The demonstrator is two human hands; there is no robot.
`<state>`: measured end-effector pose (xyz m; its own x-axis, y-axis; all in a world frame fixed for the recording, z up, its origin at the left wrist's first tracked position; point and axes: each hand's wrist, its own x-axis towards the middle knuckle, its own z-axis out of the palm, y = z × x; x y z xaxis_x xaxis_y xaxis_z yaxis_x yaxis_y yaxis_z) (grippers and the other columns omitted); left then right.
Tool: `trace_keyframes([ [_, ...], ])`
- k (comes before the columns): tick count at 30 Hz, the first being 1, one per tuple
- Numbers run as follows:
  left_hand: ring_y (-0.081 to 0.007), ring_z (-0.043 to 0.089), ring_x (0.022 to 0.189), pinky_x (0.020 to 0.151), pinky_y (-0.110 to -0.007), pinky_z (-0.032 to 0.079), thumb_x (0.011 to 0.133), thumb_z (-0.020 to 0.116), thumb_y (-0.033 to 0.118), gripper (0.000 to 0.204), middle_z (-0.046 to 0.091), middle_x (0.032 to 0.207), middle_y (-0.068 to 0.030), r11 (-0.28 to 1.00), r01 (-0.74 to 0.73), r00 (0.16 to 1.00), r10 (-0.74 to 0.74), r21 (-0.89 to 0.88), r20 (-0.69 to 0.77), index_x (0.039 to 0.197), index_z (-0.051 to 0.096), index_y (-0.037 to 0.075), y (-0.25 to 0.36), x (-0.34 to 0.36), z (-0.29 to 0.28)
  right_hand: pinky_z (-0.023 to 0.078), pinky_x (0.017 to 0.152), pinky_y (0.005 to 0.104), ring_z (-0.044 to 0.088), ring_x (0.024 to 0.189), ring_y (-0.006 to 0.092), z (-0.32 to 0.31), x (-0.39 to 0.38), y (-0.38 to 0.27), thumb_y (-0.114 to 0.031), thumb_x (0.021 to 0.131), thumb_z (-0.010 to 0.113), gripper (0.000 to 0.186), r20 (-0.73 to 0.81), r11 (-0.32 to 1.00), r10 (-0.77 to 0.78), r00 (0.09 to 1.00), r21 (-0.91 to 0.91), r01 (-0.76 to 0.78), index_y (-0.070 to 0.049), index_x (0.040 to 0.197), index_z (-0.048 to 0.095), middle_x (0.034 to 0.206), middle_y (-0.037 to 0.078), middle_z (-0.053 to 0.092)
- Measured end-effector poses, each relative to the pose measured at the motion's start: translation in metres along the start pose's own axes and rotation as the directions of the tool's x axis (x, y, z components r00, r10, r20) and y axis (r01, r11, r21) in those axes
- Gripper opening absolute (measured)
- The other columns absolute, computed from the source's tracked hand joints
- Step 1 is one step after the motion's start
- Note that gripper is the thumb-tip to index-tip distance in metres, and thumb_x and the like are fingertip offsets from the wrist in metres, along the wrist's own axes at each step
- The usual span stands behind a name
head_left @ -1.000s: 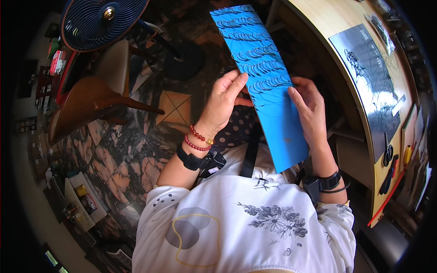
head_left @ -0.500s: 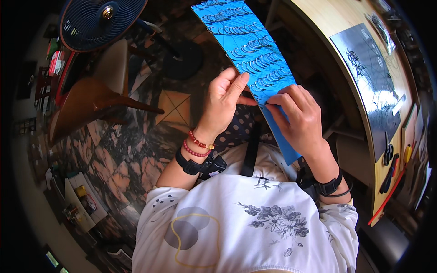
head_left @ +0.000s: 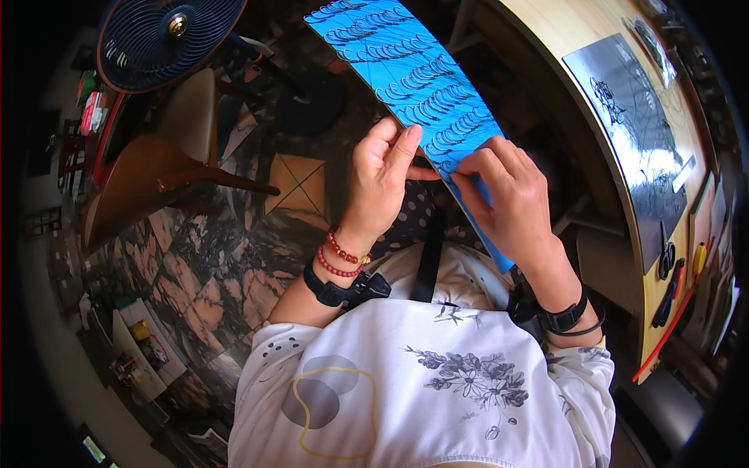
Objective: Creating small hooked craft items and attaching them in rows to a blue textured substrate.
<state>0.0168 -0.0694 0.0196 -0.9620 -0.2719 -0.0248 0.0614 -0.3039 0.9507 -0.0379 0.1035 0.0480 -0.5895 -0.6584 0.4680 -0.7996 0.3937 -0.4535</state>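
Note:
A long blue board (head_left: pixel 437 90) slants from the upper middle down toward my lap. Rows of thin curved hooks (head_left: pixel 452 111), which look like fish hooks, lie across it with dark thin lines. My left hand (head_left: pixel 382 171) grips the board's left edge, thumb on the face and fingers behind. On the lower face, just below the last row of hooks, my right hand (head_left: pixel 503 187) is closed in a pinch. Whatever lies between its fingertips is hidden or too small to name.
At right, a wooden table (head_left: pixel 546 39) bears a dark glossy sheet (head_left: pixel 636 132) with tangled black line, plus black-handled scissors (head_left: pixel 665 261). A fan (head_left: pixel 172 35) and a brown chair (head_left: pixel 140 183) stand at left on the patterned floor (head_left: pixel 211 288).
The board's upper end has swung left, and its lower end has risen slightly. My right hand has shifted a little up and left. My left hand keeps its grip.

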Motion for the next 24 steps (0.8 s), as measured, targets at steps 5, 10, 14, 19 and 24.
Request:
trace_keyframes([
  [5,-0.0113,0.067,0.087,0.067,-0.027,0.062,0.104,0.051,0.021,0.024,0.067,0.099,-0.0050,0.998,-0.052,0.998,0.053,0.036,-0.020,0.111,0.061,0.000,-0.001,0.001,0.003,0.046,0.062,0.0392,0.058,0.073,0.0284,0.004,-0.001,-0.001,0.000,0.073,0.074,0.022,-0.035,0.997,0.031,0.999,0.065,-0.029,-0.007,0.085,0.057,0.080,0.008,0.054],
  [10,-0.0097,0.066,0.087,0.065,-0.026,0.061,0.104,0.051,0.020,0.023,0.067,0.096,-0.0041,0.997,-0.051,0.999,0.052,0.050,-0.015,0.109,0.061,0.000,-0.003,0.001,0.002,0.047,0.061,0.0383,0.059,0.071,0.0282,0.010,-0.004,-0.002,0.004,0.072,0.073,0.023,-0.047,0.989,0.078,0.996,0.133,-0.071,-0.006,0.086,0.058,0.080,0.008,0.055],
  [14,-0.0084,0.066,0.086,0.065,-0.025,0.061,0.104,0.051,0.020,0.023,0.067,0.096,-0.0034,0.997,-0.060,0.998,0.060,0.055,-0.010,0.109,0.061,0.001,-0.002,0.002,0.004,0.049,0.060,0.0370,0.062,0.070,0.0280,0.012,-0.004,-0.003,0.006,0.073,0.073,0.023,-0.071,0.970,0.141,0.987,0.209,-0.123,-0.005,0.089,0.061,0.081,0.009,0.058],
  [19,-0.0083,0.067,0.087,0.068,-0.025,0.060,0.104,0.050,0.020,0.026,0.068,0.103,-0.0039,0.993,-0.058,0.998,0.058,0.098,0.005,0.120,0.059,0.002,-0.003,0.000,0.004,0.050,0.060,0.0364,0.063,0.070,0.0281,0.012,-0.005,-0.005,0.007,0.074,0.073,0.023,-0.069,0.969,0.149,0.987,0.209,-0.132,-0.004,0.092,0.064,0.082,0.010,0.059],
  [24,-0.0091,0.067,0.087,0.068,-0.025,0.060,0.104,0.050,0.020,0.025,0.068,0.104,-0.0042,0.990,-0.078,0.997,0.078,0.119,0.000,0.119,0.059,0.001,-0.005,0.000,0.005,0.051,0.059,0.0358,0.064,0.069,0.0274,0.016,-0.006,-0.003,0.008,0.073,0.073,0.024,-0.087,0.967,0.161,0.983,0.211,-0.140,-0.004,0.092,0.064,0.081,0.010,0.060],
])
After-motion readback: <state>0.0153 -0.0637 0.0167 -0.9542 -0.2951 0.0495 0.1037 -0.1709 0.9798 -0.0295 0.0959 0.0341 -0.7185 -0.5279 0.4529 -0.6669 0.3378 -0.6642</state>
